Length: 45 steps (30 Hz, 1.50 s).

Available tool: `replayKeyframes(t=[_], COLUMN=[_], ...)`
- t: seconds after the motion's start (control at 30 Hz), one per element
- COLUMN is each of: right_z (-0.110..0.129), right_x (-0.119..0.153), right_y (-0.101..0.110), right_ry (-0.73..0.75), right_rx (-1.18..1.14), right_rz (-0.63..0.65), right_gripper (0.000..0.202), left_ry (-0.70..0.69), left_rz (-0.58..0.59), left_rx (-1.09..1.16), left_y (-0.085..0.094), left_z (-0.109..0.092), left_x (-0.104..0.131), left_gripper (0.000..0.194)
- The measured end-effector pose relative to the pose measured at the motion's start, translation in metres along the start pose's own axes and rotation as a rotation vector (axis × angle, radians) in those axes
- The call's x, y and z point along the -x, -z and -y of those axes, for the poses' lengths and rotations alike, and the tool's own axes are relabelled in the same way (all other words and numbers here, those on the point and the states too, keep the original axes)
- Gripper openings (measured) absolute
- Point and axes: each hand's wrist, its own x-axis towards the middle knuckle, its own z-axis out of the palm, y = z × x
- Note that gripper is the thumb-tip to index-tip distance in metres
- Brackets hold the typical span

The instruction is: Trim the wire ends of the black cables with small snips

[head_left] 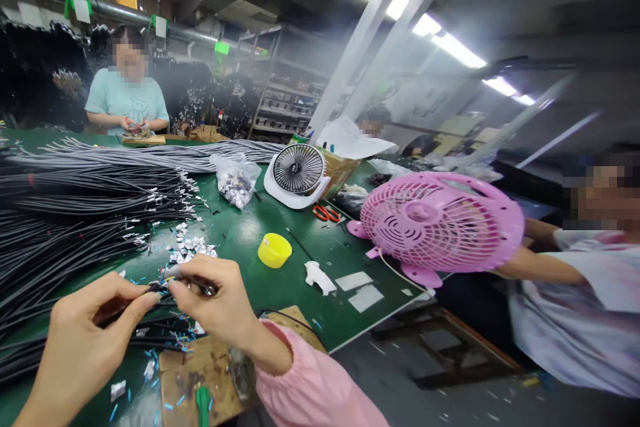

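Observation:
My left hand [90, 337] pinches the end of a black cable [154, 287] between thumb and forefinger. Thin coloured wires stick out of that end. Close against it, my right hand [220, 297] is closed, thumb and forefinger at the wires. A dark shiny metal tool [207, 289] shows inside its curled fingers; its kind is mostly hidden. Beneath both hands lie scraps of foil [193, 248] and bits of blue insulation. More black cables [75, 233] with stripped ends are heaped on the left.
Grey cables [200, 155] run along the back of the green table [245, 260]. Around stand a white fan [299, 170], a pink fan [440, 220], a yellow tape roll [275, 250], orange-handled scissors [327, 213], a bag of small parts [237, 183] and a wooden board [200, 373]. Co-workers sit nearby.

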Motion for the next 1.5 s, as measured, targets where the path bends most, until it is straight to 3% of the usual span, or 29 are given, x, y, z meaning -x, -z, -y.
replayKeyframes(t=[0.23, 0.37, 0.53, 0.6, 0.7, 0.8, 0.97, 1.13, 1.3, 1.5], right_z=[-0.001, -0.014, -0.024, -0.022, -0.014, -0.004, 0.002, -0.004, -0.006, -0.008], right_x=[0.001, 0.01, 0.021, 0.022, 0.017, 0.008, 0.0, 0.002, -0.003, -0.003], right_y=[-0.003, -0.001, 0.001, -0.002, -0.005, -0.005, -0.003, -0.004, -0.002, -0.001], right_ry=[-0.032, 0.119, 0.177, 0.196, 0.183, 0.027, -0.169, -0.065, -0.172, -0.023], right_rx=[0.05, 0.148, 0.288, 0.266, 0.187, 0.107, -0.019, -0.065, -0.151, -0.116], right_rz=[-0.006, -0.054, 0.231, 0.28, 0.109, -0.065, 0.105, 0.113, 0.103, 0.11], right_gripper=[0.019, 0.018, 0.016, 0.016, 0.018, 0.018, 0.035, 0.031, 0.013, 0.026], left_ry=[-0.013, 0.02, 0.131, 0.143, 0.141, 0.107, 0.069, 0.05, -0.014, -0.08], left_rz=[-0.009, 0.027, 0.054, 0.032, -0.012, -0.039, -0.035, 0.054, 0.106, 0.108], left_rx=[-0.035, -0.06, -0.04, -0.025, 0.014, 0.039, 0.045, 0.015, -0.071, -0.109], left_y=[-0.001, -0.003, -0.003, -0.003, -0.002, -0.002, -0.002, 0.001, 0.004, 0.004], left_z=[-0.003, -0.008, -0.003, 0.001, 0.003, -0.002, -0.007, -0.003, -0.004, -0.005], left_x=[0.0, -0.002, 0.001, 0.003, 0.005, 0.003, 0.0, 0.0, -0.002, -0.004], left_gripper=[0.038, 0.034, 0.042, 0.043, 0.039, 0.036, 0.029, 0.031, 0.045, 0.048])
